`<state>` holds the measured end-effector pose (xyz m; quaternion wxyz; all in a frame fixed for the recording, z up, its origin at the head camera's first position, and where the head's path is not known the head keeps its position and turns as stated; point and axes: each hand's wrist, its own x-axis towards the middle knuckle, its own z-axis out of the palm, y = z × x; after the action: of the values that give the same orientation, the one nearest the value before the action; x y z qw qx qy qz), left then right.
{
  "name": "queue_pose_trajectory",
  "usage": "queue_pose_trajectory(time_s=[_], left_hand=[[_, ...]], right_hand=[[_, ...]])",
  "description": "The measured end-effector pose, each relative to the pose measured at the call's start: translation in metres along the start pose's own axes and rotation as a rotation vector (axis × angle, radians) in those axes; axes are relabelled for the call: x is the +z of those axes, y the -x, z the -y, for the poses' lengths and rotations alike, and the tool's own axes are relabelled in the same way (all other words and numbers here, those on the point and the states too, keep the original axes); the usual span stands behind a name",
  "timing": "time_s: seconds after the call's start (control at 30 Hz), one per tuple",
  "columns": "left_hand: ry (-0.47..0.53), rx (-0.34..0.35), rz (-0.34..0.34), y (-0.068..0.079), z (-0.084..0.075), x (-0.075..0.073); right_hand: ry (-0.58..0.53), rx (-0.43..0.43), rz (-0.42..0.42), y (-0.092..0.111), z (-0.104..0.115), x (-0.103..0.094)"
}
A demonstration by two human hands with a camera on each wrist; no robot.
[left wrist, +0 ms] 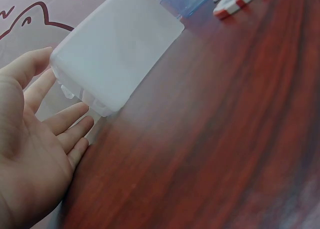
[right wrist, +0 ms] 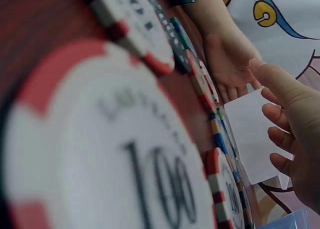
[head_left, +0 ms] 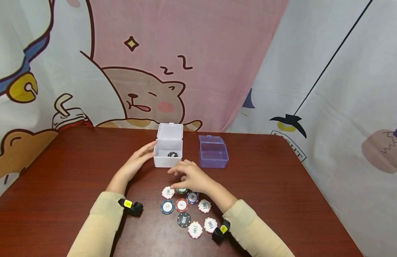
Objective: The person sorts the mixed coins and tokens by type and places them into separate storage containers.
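Observation:
My left hand (head_left: 134, 165) rests against the left side of the white plastic box (head_left: 167, 162), its fingers fairly straight. The box's lid is raised, and a black poker chip (head_left: 172, 154) lies inside. Just in front of the box, my right hand (head_left: 194, 177) hovers over the far edge of a group of poker chips. In the right wrist view, its thumb (right wrist: 277, 81) and bent fingers are apart with nothing between them. Nearest to that hand are a white 100 chip (head_left: 168, 193) and a green chip (head_left: 182, 191), which the hand partly covers.
A purple see-through box (head_left: 214, 164) with a raised lid stands right of the white one. Nearer on the brown table (head_left: 282, 207) lie a blue chip (head_left: 192, 197), a red chip (head_left: 181, 205), a black chip (head_left: 184, 220) and several white chips. A printed curtain (head_left: 217, 53) hangs behind.

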<state>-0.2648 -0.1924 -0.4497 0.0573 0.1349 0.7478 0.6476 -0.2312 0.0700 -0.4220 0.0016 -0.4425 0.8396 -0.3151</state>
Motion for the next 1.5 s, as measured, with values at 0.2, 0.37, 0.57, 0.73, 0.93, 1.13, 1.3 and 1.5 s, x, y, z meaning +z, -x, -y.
queue_pose_trajectory(time_s=[0.2, 0.37, 0.57, 0.73, 0.93, 1.13, 1.3, 1.5], left_hand=[[0.016, -0.011, -0.005, -0.001, 0.001, -0.001], [0.017, -0.005, -0.003, -0.002, 0.002, -0.001], [-0.002, 0.004, -0.005, -0.001, 0.001, -0.001], [-0.009, 0.002, -0.008, -0.001, -0.001, -0.001], [-0.011, 0.008, -0.007, -0.001, -0.002, -0.001], [-0.006, 0.008, -0.008, -0.001, -0.002, -0.001], [0.001, 0.01, 0.0, -0.001, 0.001, -0.001], [-0.005, 0.003, -0.005, -0.001, 0.002, 0.0]], right_hand=[[0.0, -0.016, 0.097, 0.0, -0.001, 0.004], [0.063, -0.013, 0.163, -0.001, -0.002, 0.007], [0.079, -0.01, 0.209, -0.001, -0.004, 0.009], [0.104, -0.016, 0.231, -0.002, -0.005, 0.011], [0.123, -0.025, 0.237, -0.003, -0.007, 0.012], [0.119, -0.018, 0.232, -0.002, -0.007, 0.014], [0.105, -0.012, 0.226, -0.001, -0.009, 0.016], [0.084, -0.034, 0.195, 0.001, -0.011, 0.018]])
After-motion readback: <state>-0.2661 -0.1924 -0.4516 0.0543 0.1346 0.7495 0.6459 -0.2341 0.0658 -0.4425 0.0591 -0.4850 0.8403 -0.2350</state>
